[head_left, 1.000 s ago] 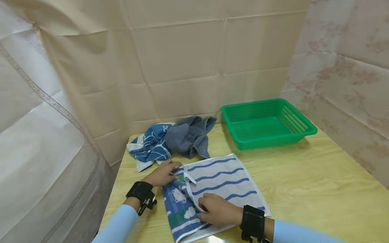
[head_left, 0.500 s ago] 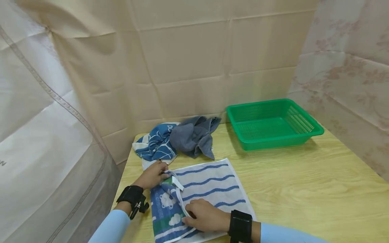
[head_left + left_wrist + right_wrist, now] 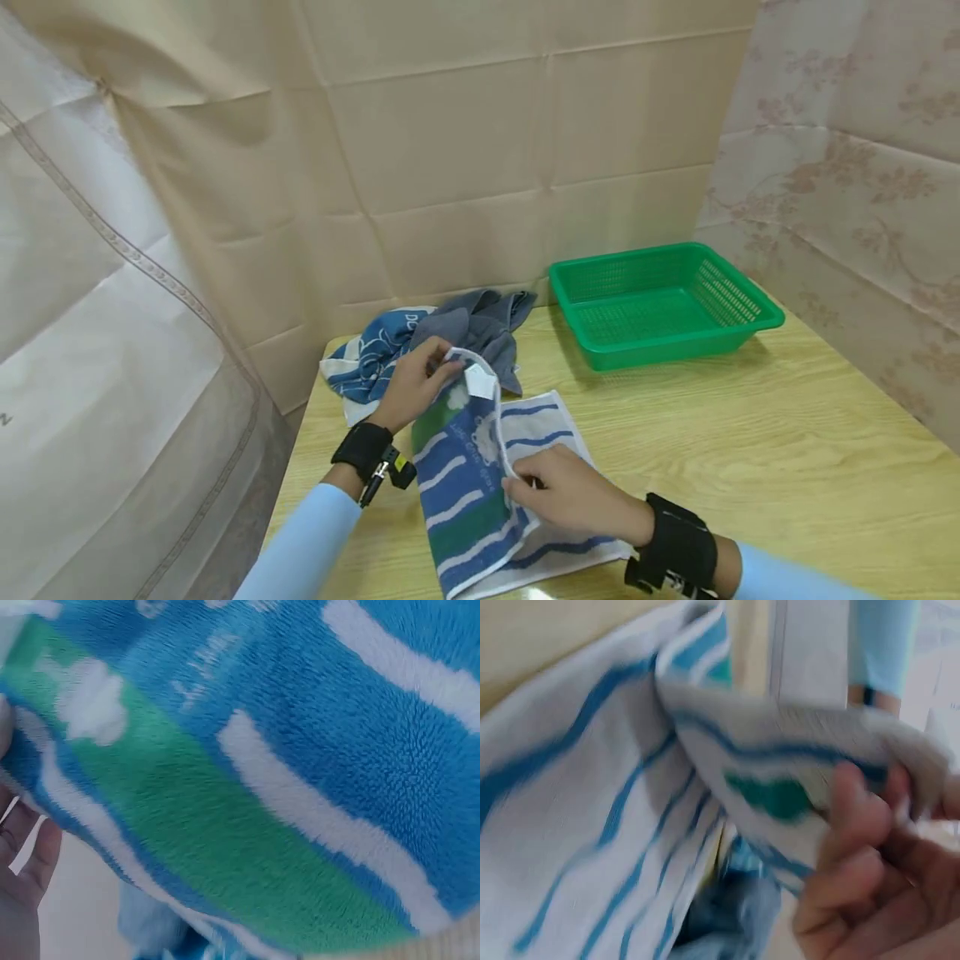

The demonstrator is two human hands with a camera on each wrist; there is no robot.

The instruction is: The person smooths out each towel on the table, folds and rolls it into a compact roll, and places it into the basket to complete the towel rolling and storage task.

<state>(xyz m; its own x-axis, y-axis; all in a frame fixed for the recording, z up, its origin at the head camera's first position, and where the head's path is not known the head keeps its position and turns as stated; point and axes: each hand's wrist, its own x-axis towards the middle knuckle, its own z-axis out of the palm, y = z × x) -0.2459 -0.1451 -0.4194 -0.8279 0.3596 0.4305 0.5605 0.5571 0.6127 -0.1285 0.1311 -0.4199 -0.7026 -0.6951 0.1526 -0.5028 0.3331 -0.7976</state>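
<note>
A small towel (image 3: 461,492), blue and green with white stripes on one face and white with wavy blue lines on the other, is partly raised off the table. My left hand (image 3: 414,385) pinches its far corner near a white tag (image 3: 480,382). Lower down the same white edge, my right hand (image 3: 566,492) grips the hem between thumb and fingers. In the left wrist view the patterned face of the towel (image 3: 247,787) fills most of the picture, beside the left fingers. The right wrist view shows curled fingers of the right hand (image 3: 870,862) on the lifted, blurred edge.
Behind the left hand lie a crumpled blue-and-white towel (image 3: 375,358) and a crumpled grey towel (image 3: 487,325). A green plastic basket (image 3: 660,342) stands at the back right of the wooden table (image 3: 750,467). Cloth curtains (image 3: 450,167) hang behind and beside it.
Both hands have raised the towel's edge off the table. The left hand has moved up and right with the corner, and more of the patterned face shows. The other towels and basket stay put.
</note>
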